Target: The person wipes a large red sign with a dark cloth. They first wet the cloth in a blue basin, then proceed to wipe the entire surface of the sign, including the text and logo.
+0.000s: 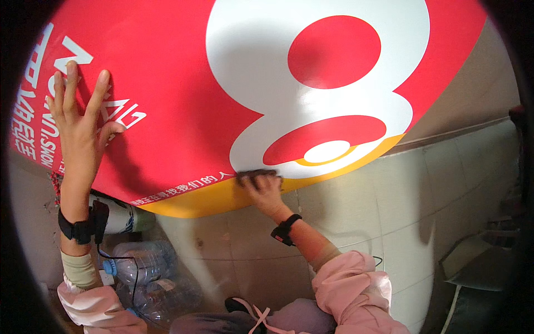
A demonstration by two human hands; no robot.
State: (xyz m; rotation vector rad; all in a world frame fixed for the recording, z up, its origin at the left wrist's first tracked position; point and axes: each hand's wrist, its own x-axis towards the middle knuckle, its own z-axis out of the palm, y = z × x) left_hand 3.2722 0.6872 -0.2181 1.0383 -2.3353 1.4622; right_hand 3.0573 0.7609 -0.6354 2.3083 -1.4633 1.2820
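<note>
A large red sign panel [178, 100] with big white rounded shapes, white lettering and a yellow lower border fills the upper part of the view. My left hand [80, 119] rests on its left side over the lettering, with fingers spread and nothing held. At the lower edge, near the bottom of the white shape, my right hand [266, 193] presses a dark, soft-looking pad [248, 176] against the surface. My fingers cover most of that pad, so whether it is a cloth or a sponge cannot be made out. Both wrists carry black strapped devices.
Clear plastic bottles [143, 266] with blue caps stand at lower left, beside a black cable. Above them is a pale container [118, 214], partly under the panel. A dark seat [478, 261] stands at right on the tiled floor [400, 195].
</note>
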